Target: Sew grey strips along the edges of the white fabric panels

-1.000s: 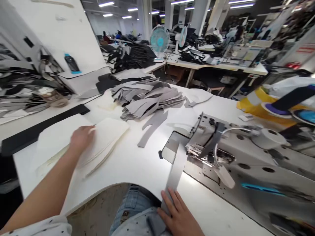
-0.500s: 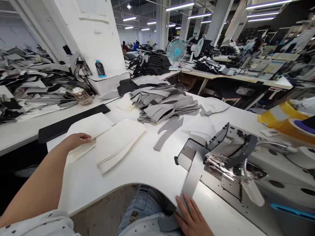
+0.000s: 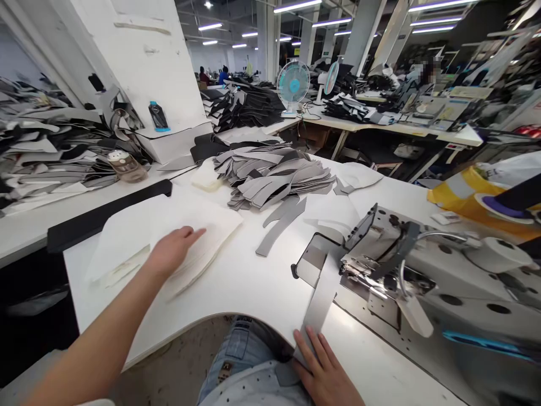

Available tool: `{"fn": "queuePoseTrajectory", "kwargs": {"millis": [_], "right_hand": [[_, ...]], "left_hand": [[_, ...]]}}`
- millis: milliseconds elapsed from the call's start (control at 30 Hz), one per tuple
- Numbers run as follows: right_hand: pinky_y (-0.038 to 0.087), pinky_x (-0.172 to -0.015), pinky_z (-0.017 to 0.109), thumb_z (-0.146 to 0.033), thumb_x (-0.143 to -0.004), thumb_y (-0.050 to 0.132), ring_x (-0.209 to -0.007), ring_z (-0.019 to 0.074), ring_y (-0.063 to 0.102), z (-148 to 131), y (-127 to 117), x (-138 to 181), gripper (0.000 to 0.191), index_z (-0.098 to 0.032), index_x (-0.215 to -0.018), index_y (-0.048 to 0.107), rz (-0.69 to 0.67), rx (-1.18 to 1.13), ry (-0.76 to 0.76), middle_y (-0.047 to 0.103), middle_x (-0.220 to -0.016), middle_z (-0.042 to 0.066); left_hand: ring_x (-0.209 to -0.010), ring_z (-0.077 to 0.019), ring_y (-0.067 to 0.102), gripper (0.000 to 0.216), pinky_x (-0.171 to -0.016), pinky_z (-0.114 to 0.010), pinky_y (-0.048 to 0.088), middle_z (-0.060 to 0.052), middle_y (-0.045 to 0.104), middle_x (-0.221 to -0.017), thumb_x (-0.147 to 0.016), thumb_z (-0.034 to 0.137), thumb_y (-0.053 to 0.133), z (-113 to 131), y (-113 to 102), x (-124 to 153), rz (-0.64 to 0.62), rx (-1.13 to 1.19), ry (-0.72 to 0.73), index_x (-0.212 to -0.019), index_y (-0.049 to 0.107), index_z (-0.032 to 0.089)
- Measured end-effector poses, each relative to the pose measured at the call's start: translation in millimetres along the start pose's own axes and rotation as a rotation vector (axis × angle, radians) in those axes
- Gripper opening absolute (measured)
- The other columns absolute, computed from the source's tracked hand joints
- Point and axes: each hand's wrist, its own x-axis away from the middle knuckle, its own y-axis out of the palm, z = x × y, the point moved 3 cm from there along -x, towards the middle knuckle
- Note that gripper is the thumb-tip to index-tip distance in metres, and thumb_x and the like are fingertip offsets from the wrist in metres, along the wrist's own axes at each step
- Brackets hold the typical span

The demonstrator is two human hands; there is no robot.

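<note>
My left hand (image 3: 172,252) lies flat with fingers stretched out on a stack of white fabric pieces (image 3: 198,228) on the white table (image 3: 249,282). My right hand (image 3: 323,369) rests open at the table's near edge, fingers pressing the lower end of a long grey strip (image 3: 322,293). That strip runs up under the head of the sewing machine (image 3: 393,254) on the right. A second pile of white pieces (image 3: 118,237) sits just left of my left hand.
A heap of grey cut pieces (image 3: 274,175) lies mid-table, with a loose grey piece (image 3: 279,223) in front. A black strip (image 3: 101,217) lines the left edge. A jar (image 3: 125,165), a bottle (image 3: 159,116), fans (image 3: 293,83) and yellow bags (image 3: 482,197) stand around.
My left hand has moved right, from the left white pile onto the right white stack. My right hand stays on the grey strip's end.
</note>
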Motion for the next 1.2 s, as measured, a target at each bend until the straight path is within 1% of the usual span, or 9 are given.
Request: {"fn": "queuePoseTrajectory", "kwargs": {"millis": [200,467,600,667,800,900,1000,1100,1200], "right_hand": [[0.004,-0.119,0.049,-0.034,-0.092,0.057,-0.142,0.0307,0.027,1,-5,1,0.017,-0.022,-0.101,0.065,-0.001,0.029,-0.032,0.054,-0.138,0.012],[0.04,-0.107,0.049,-0.032,-0.088,0.065,-0.137,0.0332,0.037,6,-22,5,0.025,-0.024,-0.112,0.062,0.029,-0.078,0.018,0.047,-0.145,0.014],[0.04,-0.108,0.043,-0.026,-0.089,0.064,-0.137,0.0275,0.038,10,-32,7,0.022,-0.025,-0.11,0.065,-0.068,-0.198,0.073,0.047,-0.146,0.009],[0.039,-0.11,0.039,-0.023,-0.089,0.061,-0.137,0.0241,0.038,15,-38,5,0.025,-0.026,-0.113,0.065,-0.159,-0.31,0.121,0.047,-0.146,0.006],[0.042,-0.106,0.03,-0.017,-0.093,0.048,-0.125,0.0158,0.051,34,-54,-8,0.033,-0.023,-0.123,0.061,-0.074,-0.443,0.281,0.057,-0.136,0.006],[0.047,-0.101,0.034,-0.015,-0.097,0.043,-0.118,0.0192,0.055,57,-55,-22,0.036,-0.016,-0.132,0.053,0.051,-0.286,0.366,0.057,-0.134,0.012],[0.052,-0.089,0.038,-0.008,-0.096,0.043,-0.105,0.0227,0.059,82,-42,-33,0.039,-0.013,-0.135,0.047,-0.039,-0.105,0.435,0.055,-0.133,0.016],[0.053,-0.076,0.033,-0.009,-0.094,0.055,-0.082,0.0202,0.06,99,-26,-33,0.018,-0.015,-0.109,0.061,-0.201,-0.096,0.467,0.067,-0.102,0.008],[0.052,-0.073,0.032,-0.012,-0.091,0.061,-0.08,0.0195,0.059,103,-21,-28,0.006,-0.017,-0.094,0.063,-0.224,-0.092,0.45,0.067,-0.093,0.005]], "left_hand": [[-0.106,-0.029,0.059,0.051,-0.084,-0.036,0.047,-0.014,0.059,-0.126,-0.088,0.043,0.034,35,24,-6,-0.077,0.033,-0.014,-0.12,0.063,0.017],[-0.083,-0.0236,0.063,0.041,-0.066,-0.032,0.043,-0.011,0.067,-0.1,-0.089,0.042,0.032,49,4,3,-0.072,0.047,-0.155,-0.08,0.065,0.02],[-0.076,-0.0238,0.063,0.042,-0.06,-0.031,0.043,-0.007,0.069,-0.092,-0.086,0.056,0.039,55,-17,7,-0.137,0.143,-0.297,-0.085,0.063,0.022],[-0.083,-0.0251,0.063,0.045,-0.063,-0.032,0.045,-0.006,0.069,-0.099,-0.086,0.059,0.037,70,-33,8,-0.036,0.144,-0.317,-0.094,0.064,0.024],[-0.105,-0.0267,0.06,0.043,-0.082,-0.036,0.049,-0.006,0.064,-0.121,-0.092,0.046,0.032,150,-45,18,0.251,0.119,0.023,-0.118,0.061,0.026],[-0.112,-0.0241,0.058,0.048,-0.093,-0.035,0.046,-0.008,0.063,-0.123,-0.085,0.017,0.038,244,-14,40,0.028,0.154,0.506,-0.128,0.057,0.025],[-0.101,-0.0246,0.062,0.044,-0.088,-0.035,0.048,-0.012,0.067,-0.109,-0.077,0.008,0.045,314,23,64,-0.243,0.058,0.694,-0.115,0.063,0.021],[-0.091,-0.0269,0.064,0.032,-0.079,-0.037,0.05,-0.014,0.068,-0.098,-0.078,0.01,0.047,338,41,71,-0.383,-0.018,0.728,-0.104,0.066,0.017],[-0.089,-0.0235,0.064,0.027,-0.078,-0.034,0.049,-0.008,0.069,-0.097,-0.09,0.028,0.041,332,33,55,-0.524,0.174,0.814,-0.095,0.067,0.021]]}}
